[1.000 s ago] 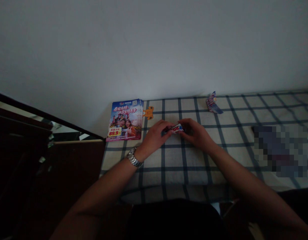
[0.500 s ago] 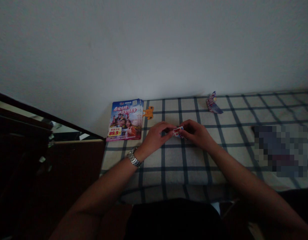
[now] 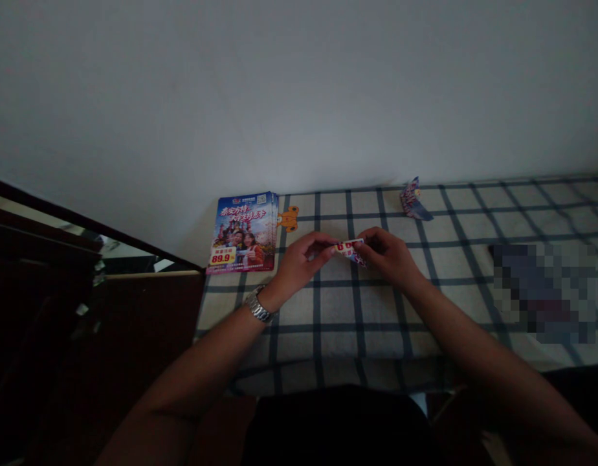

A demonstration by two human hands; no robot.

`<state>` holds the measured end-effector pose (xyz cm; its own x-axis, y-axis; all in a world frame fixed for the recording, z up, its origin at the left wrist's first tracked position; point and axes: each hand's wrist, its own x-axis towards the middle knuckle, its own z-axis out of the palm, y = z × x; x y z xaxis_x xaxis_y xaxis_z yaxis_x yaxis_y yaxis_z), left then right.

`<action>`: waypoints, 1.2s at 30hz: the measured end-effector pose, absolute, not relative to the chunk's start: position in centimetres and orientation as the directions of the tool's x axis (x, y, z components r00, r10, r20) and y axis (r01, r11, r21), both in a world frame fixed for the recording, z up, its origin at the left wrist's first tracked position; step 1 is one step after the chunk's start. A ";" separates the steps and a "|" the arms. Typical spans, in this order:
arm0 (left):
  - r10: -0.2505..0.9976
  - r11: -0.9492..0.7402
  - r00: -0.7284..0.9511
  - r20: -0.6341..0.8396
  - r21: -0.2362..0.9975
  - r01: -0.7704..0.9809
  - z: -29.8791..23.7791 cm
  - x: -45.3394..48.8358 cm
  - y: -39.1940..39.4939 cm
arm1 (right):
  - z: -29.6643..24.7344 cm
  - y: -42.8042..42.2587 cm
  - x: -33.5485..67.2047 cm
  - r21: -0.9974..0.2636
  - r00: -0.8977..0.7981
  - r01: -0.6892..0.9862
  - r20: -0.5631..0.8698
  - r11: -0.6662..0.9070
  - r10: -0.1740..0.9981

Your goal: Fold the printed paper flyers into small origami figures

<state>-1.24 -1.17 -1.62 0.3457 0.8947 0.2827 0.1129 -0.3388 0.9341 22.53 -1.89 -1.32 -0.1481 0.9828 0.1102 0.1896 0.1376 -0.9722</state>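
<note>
Between my two hands is a small piece of folded printed paper (image 3: 351, 251), with red characters along its upper edge and a pointed lower part. My left hand (image 3: 306, 257), with a metal watch at the wrist, pinches its left end between thumb and fingers. At the right end, my right hand (image 3: 387, 255) pinches it the same way. The paper is held above a checked cloth (image 3: 338, 310). Left of my hands lies a stack of printed flyers (image 3: 243, 233). Further back on the right stands a folded paper shape (image 3: 414, 200) in similar colours.
An orange bear figure (image 3: 288, 219) shows beside the flyers. On the right lies a dark, pixelated flat object (image 3: 542, 291). A pale wall (image 3: 299, 97) rises behind the cloth. Dark furniture (image 3: 41, 310) is on the left.
My hands have moved slightly apart. The paper between them has turned and looks wider, with its pointed lower part now showing.
</note>
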 end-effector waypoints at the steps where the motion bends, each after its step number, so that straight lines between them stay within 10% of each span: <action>1: 0.898 -0.332 0.342 0.276 0.936 0.117 -1.7 -1.3 -1.1 | -1.3 -1.9 22.5 -0.972 -0.147 0.191 0.110 0.137 0.983; 36: 0.924 -0.212 0.325 0.201 0.977 -0.001 -1.9 -1.0 -1.0 | -1.6 -2.0 22.6 -0.953 -0.124 0.231 0.170 0.195 0.978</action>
